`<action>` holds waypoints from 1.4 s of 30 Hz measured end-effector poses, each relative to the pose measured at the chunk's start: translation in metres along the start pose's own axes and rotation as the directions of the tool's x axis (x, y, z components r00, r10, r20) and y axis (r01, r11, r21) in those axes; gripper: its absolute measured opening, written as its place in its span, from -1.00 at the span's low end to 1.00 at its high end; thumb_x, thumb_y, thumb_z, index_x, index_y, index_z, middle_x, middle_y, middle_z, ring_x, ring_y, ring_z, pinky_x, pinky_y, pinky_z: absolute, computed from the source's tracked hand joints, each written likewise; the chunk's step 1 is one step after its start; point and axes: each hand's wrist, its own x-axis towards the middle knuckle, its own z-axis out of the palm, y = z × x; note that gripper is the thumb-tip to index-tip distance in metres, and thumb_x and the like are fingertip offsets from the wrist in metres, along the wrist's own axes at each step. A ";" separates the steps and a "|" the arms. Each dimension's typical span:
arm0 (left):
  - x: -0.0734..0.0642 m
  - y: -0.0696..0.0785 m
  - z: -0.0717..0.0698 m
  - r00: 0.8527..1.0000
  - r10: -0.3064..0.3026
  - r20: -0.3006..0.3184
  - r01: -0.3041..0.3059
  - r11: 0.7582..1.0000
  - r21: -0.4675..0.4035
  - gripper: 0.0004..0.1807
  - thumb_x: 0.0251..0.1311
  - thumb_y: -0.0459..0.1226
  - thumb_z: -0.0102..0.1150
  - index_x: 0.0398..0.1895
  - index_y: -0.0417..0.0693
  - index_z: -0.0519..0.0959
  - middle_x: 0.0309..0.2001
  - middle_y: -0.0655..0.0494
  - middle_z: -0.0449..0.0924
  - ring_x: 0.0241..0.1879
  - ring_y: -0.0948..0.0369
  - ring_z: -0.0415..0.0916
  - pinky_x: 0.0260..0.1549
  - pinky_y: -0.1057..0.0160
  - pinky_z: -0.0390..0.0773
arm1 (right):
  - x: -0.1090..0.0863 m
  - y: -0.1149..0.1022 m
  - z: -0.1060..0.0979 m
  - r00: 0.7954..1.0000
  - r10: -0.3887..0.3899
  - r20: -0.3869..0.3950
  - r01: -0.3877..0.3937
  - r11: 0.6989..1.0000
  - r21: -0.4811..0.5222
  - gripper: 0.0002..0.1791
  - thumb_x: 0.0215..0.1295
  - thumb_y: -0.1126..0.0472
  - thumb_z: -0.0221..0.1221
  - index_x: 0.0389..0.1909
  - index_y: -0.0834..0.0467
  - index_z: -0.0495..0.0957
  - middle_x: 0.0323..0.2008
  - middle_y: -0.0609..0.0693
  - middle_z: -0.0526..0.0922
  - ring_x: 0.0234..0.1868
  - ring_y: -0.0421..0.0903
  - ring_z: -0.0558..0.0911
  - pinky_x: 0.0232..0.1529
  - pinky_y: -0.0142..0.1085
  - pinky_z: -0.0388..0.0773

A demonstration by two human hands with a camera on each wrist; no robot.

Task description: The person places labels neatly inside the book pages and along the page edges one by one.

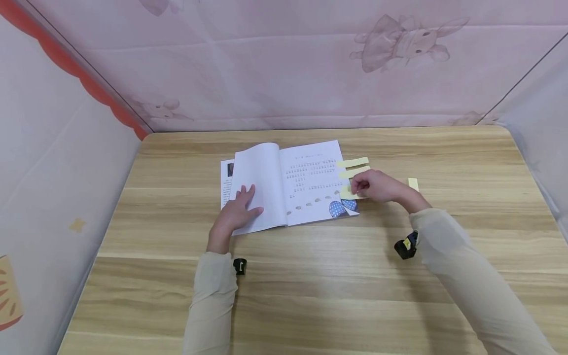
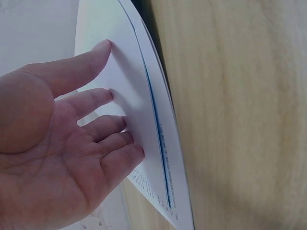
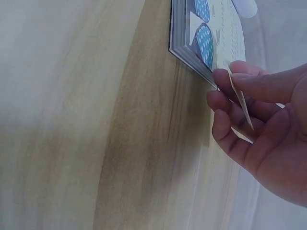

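Observation:
An open book (image 1: 310, 202) lies on the wooden table, its right page printed with text and a blue dotted drawing at the lower corner. My left hand (image 1: 235, 213) rests with spread fingers on the blank left page (image 1: 260, 172); the left wrist view shows the fingertips (image 2: 136, 151) against the paper. At the right page's outer edge, my right hand (image 1: 379, 186) pinches a yellow sticky note (image 3: 243, 108) between thumb and index finger, the note's other end overlapping the page. Above it, two more yellow sticky notes (image 1: 353, 162) stick out past that edge.
Another yellow sticky strip (image 1: 413, 184) lies on the table right of the book, close to the right wrist. A printed flap (image 1: 226, 185) shows at the book's left. Pink fabric (image 1: 266, 88) hangs behind the table's back edge.

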 end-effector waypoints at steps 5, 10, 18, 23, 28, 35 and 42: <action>0.000 0.000 0.000 1.000 -0.005 0.003 0.005 1.000 -0.005 -0.24 0.26 -0.09 0.00 0.43 0.00 -0.10 0.42 -0.08 -0.33 0.38 -0.03 -0.36 0.27 -0.12 -0.17 | -0.001 0.002 0.001 1.000 0.013 0.012 -0.013 1.000 -0.004 -0.83 0.09 0.57 0.02 -0.47 0.29 0.50 -0.49 0.04 0.52 -0.47 -0.10 0.41 -0.45 -0.29 0.38; 0.000 0.000 0.000 1.000 -0.006 0.003 0.006 1.000 -0.005 -0.24 0.26 -0.09 0.01 0.43 -0.01 -0.10 0.42 -0.08 -0.33 0.38 -0.03 -0.37 0.27 -0.11 -0.17 | -0.001 0.005 0.002 1.000 0.010 0.007 -0.010 1.000 0.000 -0.82 0.09 0.58 0.01 -0.48 0.28 0.51 -0.50 0.03 0.51 -0.49 -0.11 0.41 -0.46 -0.29 0.38; 0.002 -0.001 0.001 1.000 -0.004 -0.004 0.004 1.000 -0.011 -0.24 0.25 -0.10 0.01 0.43 0.00 -0.10 0.42 -0.07 -0.33 0.38 -0.03 -0.37 0.27 -0.12 -0.18 | -0.002 0.006 0.003 1.000 0.020 0.018 -0.020 0.999 0.035 -0.76 0.11 0.58 -0.04 -0.43 0.28 0.56 -0.41 0.06 0.56 -0.48 -0.10 0.42 -0.46 -0.28 0.39; 0.002 -0.002 0.002 1.000 -0.004 -0.011 0.004 1.000 -0.005 -0.24 0.25 -0.10 0.02 0.43 0.01 -0.10 0.42 -0.07 -0.32 0.38 -0.03 -0.37 0.27 -0.12 -0.18 | -0.001 0.009 0.003 1.000 0.012 0.007 -0.012 1.000 0.017 -0.73 0.12 0.58 -0.04 -0.43 0.26 0.60 -0.38 0.05 0.59 -0.47 -0.11 0.43 -0.44 -0.28 0.39; 0.003 -0.003 0.003 1.000 -0.003 -0.014 0.003 1.000 0.000 -0.24 0.25 -0.10 0.02 0.43 0.01 -0.09 0.42 -0.07 -0.32 0.38 -0.02 -0.36 0.27 -0.11 -0.17 | -0.002 0.010 0.003 1.000 0.017 0.004 -0.017 1.000 -0.007 -0.71 0.12 0.58 -0.03 -0.44 0.24 0.62 -0.34 0.05 0.58 -0.45 -0.11 0.43 -0.44 -0.29 0.38; 0.003 -0.003 0.003 1.000 -0.006 -0.015 0.006 1.000 -0.002 -0.24 0.25 -0.10 0.02 0.43 0.01 -0.09 0.42 -0.06 -0.33 0.38 -0.02 -0.36 0.27 -0.10 -0.18 | -0.003 0.009 0.001 1.000 0.013 0.028 -0.013 1.000 -0.004 -0.71 0.10 0.58 -0.04 -0.44 0.25 0.62 -0.37 0.06 0.56 -0.47 -0.11 0.42 -0.46 -0.29 0.38; 0.003 -0.003 0.002 1.000 -0.009 -0.016 0.009 1.000 -0.005 -0.24 0.26 -0.09 0.01 0.43 0.01 -0.10 0.42 -0.06 -0.33 0.38 -0.01 -0.37 0.27 -0.10 -0.18 | -0.002 0.008 0.000 0.999 0.005 0.046 -0.004 1.000 -0.008 -0.69 0.08 0.60 -0.05 -0.44 0.26 0.62 -0.50 0.02 0.51 -0.51 -0.12 0.39 -0.48 -0.30 0.36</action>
